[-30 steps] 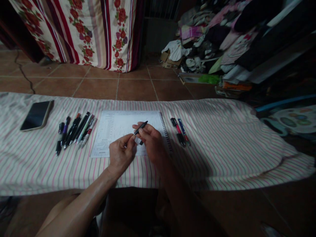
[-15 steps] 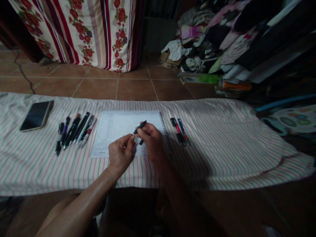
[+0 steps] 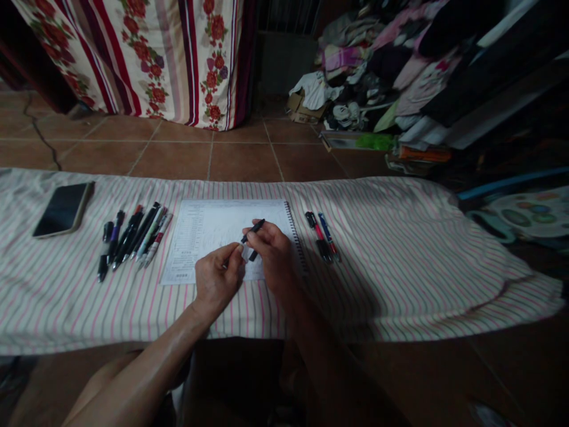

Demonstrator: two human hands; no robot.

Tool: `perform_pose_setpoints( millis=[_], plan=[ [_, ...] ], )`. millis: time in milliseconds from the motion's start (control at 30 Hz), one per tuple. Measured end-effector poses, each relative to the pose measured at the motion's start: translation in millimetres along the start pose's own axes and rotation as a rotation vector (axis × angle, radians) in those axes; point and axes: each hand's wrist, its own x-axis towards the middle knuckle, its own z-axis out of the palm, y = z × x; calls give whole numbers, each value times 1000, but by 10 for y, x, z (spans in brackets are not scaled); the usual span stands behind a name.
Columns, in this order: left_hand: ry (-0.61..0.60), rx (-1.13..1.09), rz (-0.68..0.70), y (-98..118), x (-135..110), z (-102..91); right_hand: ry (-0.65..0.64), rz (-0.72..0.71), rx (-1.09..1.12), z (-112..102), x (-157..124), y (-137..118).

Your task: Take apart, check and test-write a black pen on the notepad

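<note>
My right hand [image 3: 273,256] grips a black pen [image 3: 253,229] over a spiral notebook [image 3: 208,231] whose open page is printed. The pen's upper end sticks out above my fingers. My left hand [image 3: 216,277] meets the right one at the pen's lower end, its thumb and forefinger pinched there on a small pale part I cannot make out. Both hands hover just above the notebook's near right corner. The notebook lies on a striped cloth [image 3: 400,261].
Several pens [image 3: 133,237] lie in a row left of the notebook, with a dark phone [image 3: 63,209] further left. Two pens [image 3: 323,236] lie right of the notebook. Beyond the cloth are brown floor tiles, a flowered curtain [image 3: 146,53] and heaped clothes [image 3: 377,71].
The hands have stayed together on the pen and barely shifted. The view has moved slightly.
</note>
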Motion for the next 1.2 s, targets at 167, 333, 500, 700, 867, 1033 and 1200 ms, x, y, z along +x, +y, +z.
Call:
perform_pose_setpoints(
  millis=[167, 333, 500, 700, 867, 1033, 1200],
  plan=[
    [-16, 19, -4, -10, 4, 7, -32, 26, 124, 19, -10, -20],
    [26, 20, -2, -50, -4, 20, 39, 90, 62, 14, 11, -1],
    [37, 6, 8, -47, -17, 22, 71, 1, -17, -12, 17, 20],
    [34, 24, -5, -39, -15, 11, 29, -12, 29, -7, 15, -21],
    [58, 37, -7, -44, -9, 18, -13, 22, 84, -5, 27, -19],
    [42, 33, 8, -40, -34, 31, 42, -17, 44, -34, 25, -32],
    [43, 22, -7, -29, -48, 45, 44, -32, 62, -53, 48, -23]
  ],
)
